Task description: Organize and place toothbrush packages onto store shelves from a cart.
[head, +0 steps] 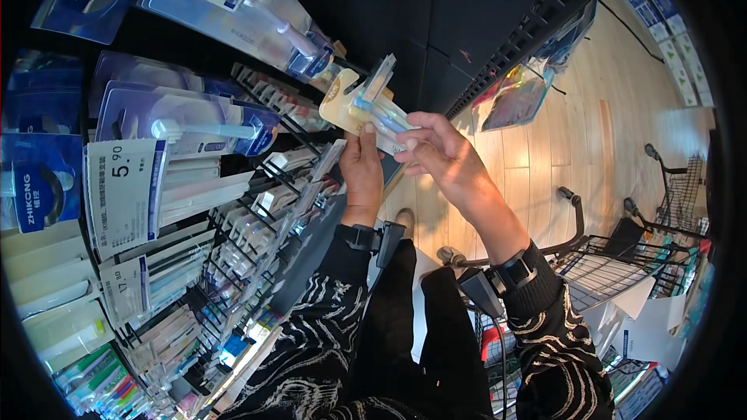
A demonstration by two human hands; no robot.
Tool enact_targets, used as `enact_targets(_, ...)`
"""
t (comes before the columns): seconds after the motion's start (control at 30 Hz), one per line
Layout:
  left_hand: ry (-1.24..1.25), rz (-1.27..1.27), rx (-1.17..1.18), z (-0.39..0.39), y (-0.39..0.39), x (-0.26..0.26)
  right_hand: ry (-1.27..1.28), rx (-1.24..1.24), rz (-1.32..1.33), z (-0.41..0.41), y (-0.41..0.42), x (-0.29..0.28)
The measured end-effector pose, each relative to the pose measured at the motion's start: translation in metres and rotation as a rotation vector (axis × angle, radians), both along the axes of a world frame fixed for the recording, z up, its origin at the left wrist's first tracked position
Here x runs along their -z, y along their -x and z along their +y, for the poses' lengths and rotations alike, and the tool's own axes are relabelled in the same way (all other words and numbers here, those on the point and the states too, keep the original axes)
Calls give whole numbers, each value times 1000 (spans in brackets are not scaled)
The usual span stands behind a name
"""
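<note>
Both hands meet at a toothbrush blister pack with a cream hang-hole card top, close to the end of a display hook. My left hand grips its near edge, thumb on top. At its right end, my right hand has thumb and fingers pinched at the pack's corner; part of that end is hidden by the fingers. A clear price-tag holder stands just by the card top. Beyond it to the left hangs a long blister pack with a lilac toothbrush.
Hooks with packaged toothbrushes and price tags fill the left side. A dark perforated shelf upright slants across the top. At right, a wire shopping cart holding goods stands on the wooden floor.
</note>
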State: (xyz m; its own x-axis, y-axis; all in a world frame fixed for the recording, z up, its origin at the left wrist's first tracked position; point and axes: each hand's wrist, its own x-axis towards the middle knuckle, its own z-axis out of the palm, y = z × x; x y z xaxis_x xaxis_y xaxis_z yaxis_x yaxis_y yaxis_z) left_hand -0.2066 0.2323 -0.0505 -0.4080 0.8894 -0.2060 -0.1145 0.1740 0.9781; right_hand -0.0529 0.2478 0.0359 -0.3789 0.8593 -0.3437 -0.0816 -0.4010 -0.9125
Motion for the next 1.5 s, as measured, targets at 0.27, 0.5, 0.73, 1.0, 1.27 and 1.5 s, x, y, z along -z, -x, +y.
enact_targets(0.27, 59, 4, 29, 5, 2, -6, -140, 112, 50, 15, 10, 12)
enact_targets(0.5, 46, 3, 11, 19, 0, -11, -101, 54, 94, 28, 19, 0)
enact_targets(0.73, -170, 19, 85, 50, 6, 21, -122, 50, 128, 27, 16, 4)
enact_targets(1.0, -234, 253, -106, 85, 56, 58, -96, 35, 117, 14, 6, 10)
enact_targets(1.27, -219, 424, -231, 112, 55, 47, 47, 6, 30, -15, -8, 35)
enact_targets(1.5, -266, 387, -338, 125, 69, 97, 114, 13, 37, -54, -23, 62)
